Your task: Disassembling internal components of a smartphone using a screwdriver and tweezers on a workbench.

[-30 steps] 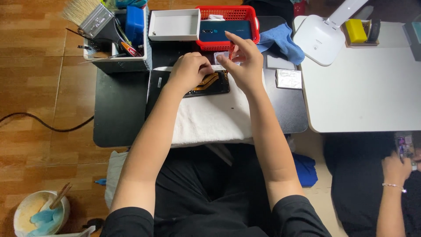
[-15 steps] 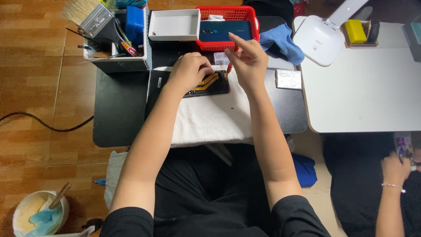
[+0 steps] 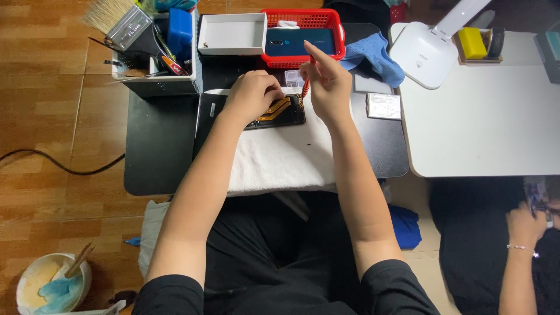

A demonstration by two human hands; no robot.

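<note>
An opened phone (image 3: 279,112) with orange flex cables showing lies on a white towel (image 3: 280,157) on a small black table (image 3: 157,146). My left hand (image 3: 252,93) rests curled on the phone's left part and holds it down. My right hand (image 3: 328,84) hovers just right of the phone and grips a thin red-handled tool (image 3: 305,86), index finger raised, tip pointing down at the phone's upper right corner.
A red basket (image 3: 303,17) holding a blue phone, a white tray (image 3: 232,34), a bin with a brush (image 3: 125,23), a blue cloth (image 3: 373,55), a silver packet (image 3: 383,105). A white table (image 3: 484,116) with a lamp base stands right. Another person's hand (image 3: 528,221) lower right.
My right hand has come down from near the red basket toward the phone's upper right corner with the red tool. My left hand has stayed on the phone.
</note>
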